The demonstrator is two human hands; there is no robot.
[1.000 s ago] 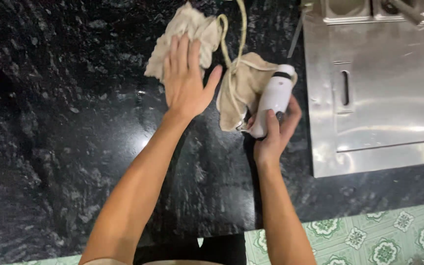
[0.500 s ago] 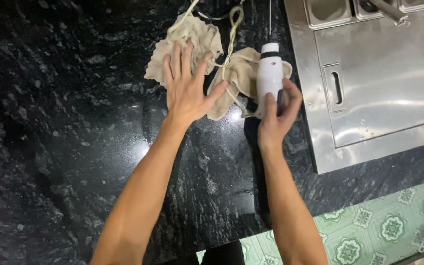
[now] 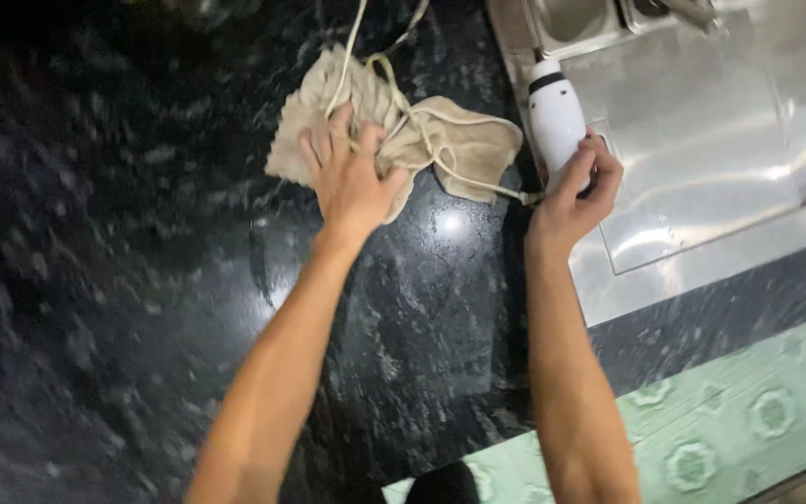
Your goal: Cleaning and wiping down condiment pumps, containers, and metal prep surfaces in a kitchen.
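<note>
Nearest the camera, green patterned floor tiles [image 3: 748, 420] run along the bottom right edge, and both bare forearms rise from there over the black speckled countertop [image 3: 123, 280], which shows a bright glare spot between the two wrists.

The left hand [image 3: 352, 177] lies palm down on the beige cloth [image 3: 440, 149], and here is the change: half a second ago the fingers were spread flat and wide across it, now they are drawn together and curling, bunching the fabric under the fingertips. The cloth looks more gathered than before, humped up into folds rather than lying in two loose flaps.

The right hand [image 3: 576, 187] is wrapped around the lower end of a white handheld appliance [image 3: 555, 117] with a dark band near its top, thumb and fingers closed firmly on it. A second ago the appliance lay tilted against the cloth; half a second ago it stood upright beside it; now it is upright over the near-left corner of the steel sink unit [image 3: 701, 187], apart from the cloth.

A pale cord [image 3: 440, 168] runs from the appliance's base, across the cloth and under the left hand's fingers, then loops away up the counter and out of the top of the frame. Farthest off, the recessed steel compartments [image 3: 571, 19] sit at the top.
</note>
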